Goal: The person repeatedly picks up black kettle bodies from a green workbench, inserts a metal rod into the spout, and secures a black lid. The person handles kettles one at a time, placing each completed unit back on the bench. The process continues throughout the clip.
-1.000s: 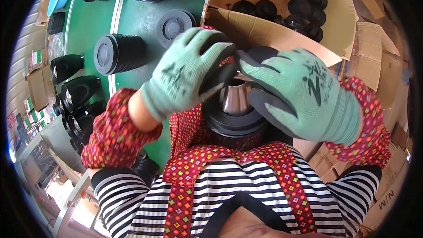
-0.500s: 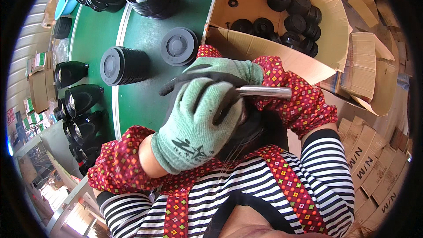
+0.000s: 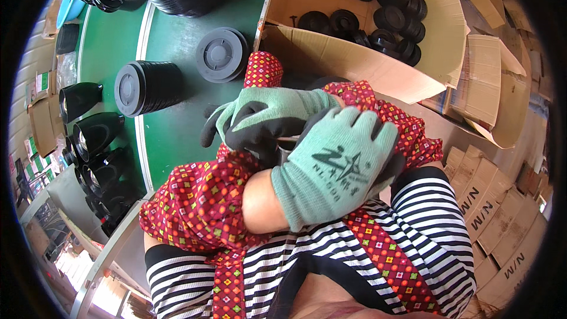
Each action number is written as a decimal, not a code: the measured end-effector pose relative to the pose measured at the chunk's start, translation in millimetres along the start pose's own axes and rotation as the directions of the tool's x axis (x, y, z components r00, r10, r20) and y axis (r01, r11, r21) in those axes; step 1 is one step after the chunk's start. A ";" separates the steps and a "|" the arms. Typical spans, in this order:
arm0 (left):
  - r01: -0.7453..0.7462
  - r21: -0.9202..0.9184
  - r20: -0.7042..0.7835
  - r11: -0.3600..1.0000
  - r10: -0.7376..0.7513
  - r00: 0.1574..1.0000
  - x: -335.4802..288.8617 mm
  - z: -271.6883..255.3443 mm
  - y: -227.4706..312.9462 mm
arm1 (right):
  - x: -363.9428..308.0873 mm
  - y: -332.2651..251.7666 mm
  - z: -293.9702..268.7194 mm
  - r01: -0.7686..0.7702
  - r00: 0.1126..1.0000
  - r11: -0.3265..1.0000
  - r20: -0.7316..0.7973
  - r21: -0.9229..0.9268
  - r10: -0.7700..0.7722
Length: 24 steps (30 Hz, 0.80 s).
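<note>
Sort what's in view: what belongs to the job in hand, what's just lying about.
At the hands, so likely in the job:
left hand
right hand
half-hidden dark part

Apart from them, apparently just lying about:
black disc stack
cardboard box of black parts
blue basin

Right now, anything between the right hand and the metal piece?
Nothing visible. The metal piece shows in the gap between the right hand and left hand; whether either touches it can't be told.

Green tabletop (image 3: 171,29), pale ribbed wall (image 3: 39,59) at left, brownish floor (image 3: 446,127), bright light (image 3: 74,263) lower left
</note>
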<state>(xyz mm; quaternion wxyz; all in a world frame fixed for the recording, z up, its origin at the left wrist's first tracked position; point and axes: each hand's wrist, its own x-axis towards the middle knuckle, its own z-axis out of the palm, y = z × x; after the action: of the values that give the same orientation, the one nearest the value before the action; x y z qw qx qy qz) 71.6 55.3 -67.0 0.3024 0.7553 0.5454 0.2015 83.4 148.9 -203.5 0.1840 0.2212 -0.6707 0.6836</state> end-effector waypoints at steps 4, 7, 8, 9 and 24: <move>-0.172 -0.206 -0.066 0.963 0.162 0.985 -12.0 -13.8 -1.5 | -12.8 -9.3 10.8 0.066 0.991 0.975 -0.096 -0.210 -0.088; -0.356 -0.357 -0.080 0.863 0.352 0.933 -26.3 -26.9 -17.7 | -33.6 -22.9 20.0 0.026 0.927 0.839 -0.302 -0.543 -0.224; -0.385 -0.433 -0.075 0.815 0.394 0.916 -30.8 -34.2 -25.6 | -41.9 -24.8 14.1 0.059 0.934 0.782 -0.243 -0.621 -0.263; -0.409 -0.509 -0.078 0.758 0.432 0.898 -37.8 -41.8 -33.3 | -48.6 -33.6 4.4 0.034 0.938 0.702 -0.220 -0.711 -0.267; -0.446 -0.775 -0.471 0.447 0.060 0.880 -78.6 -28.9 -92.4 | -37.2 -107.4 -12.0 -0.583 0.793 0.466 -0.342 -0.665 0.504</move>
<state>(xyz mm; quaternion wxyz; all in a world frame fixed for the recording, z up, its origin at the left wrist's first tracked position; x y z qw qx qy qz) -37.1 8.4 -106.3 0.4952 0.5184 0.2935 0.6323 172.6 166.1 -134.2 0.0625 -0.1321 -0.9131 0.3806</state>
